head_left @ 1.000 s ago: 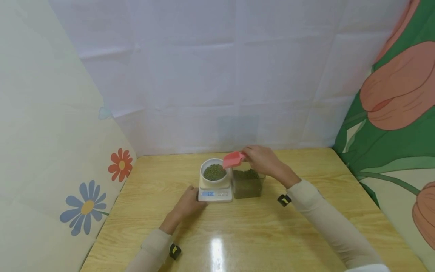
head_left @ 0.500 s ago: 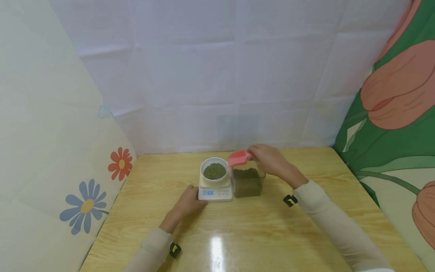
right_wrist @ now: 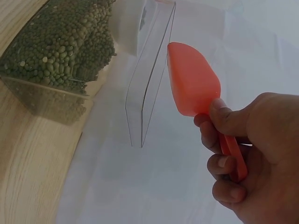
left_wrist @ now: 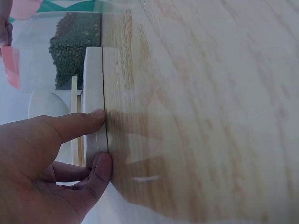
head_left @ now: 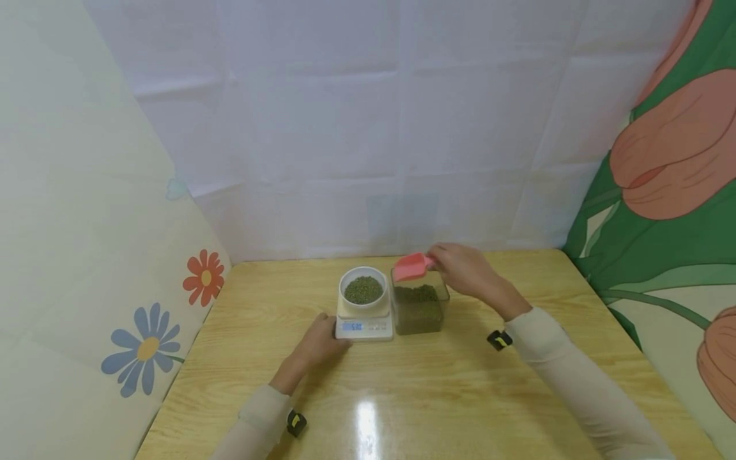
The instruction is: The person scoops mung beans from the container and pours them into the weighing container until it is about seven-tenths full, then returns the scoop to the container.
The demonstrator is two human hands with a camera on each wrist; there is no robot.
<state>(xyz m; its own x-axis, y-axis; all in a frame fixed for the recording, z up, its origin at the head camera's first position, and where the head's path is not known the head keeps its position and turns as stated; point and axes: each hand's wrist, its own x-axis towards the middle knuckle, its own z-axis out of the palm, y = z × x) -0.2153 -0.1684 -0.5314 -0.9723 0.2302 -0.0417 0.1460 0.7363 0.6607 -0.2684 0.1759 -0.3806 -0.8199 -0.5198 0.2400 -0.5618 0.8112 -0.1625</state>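
A white digital kitchen scale [head_left: 376,333] carries a white bowl [head_left: 363,307] of green mung beans [head_left: 363,291]; its display is lit. My left hand [head_left: 318,343] pinches the scale's left side, with thumb and fingertips on the edge of its base [left_wrist: 95,88] in the left wrist view. To the right of the scale stands a clear plastic container [head_left: 418,319], partly filled with mung beans [right_wrist: 60,51]. Over its back rim my right hand [head_left: 467,271] holds a small pink-red scoop [head_left: 411,267] by the handle. The right wrist view shows fingers curled round that handle, the scoop's blade [right_wrist: 194,79] tilted upward.
Everything stands on a wood-grain table [head_left: 402,396] whose back edge meets a white cloth backdrop [head_left: 322,140]. Flower-printed panels flank it on the left [head_left: 115,223] and right [head_left: 673,153].
My right hand has drawn the scoop rightward from the bowl's rim to above the clear container. The left hand stays on the scale.
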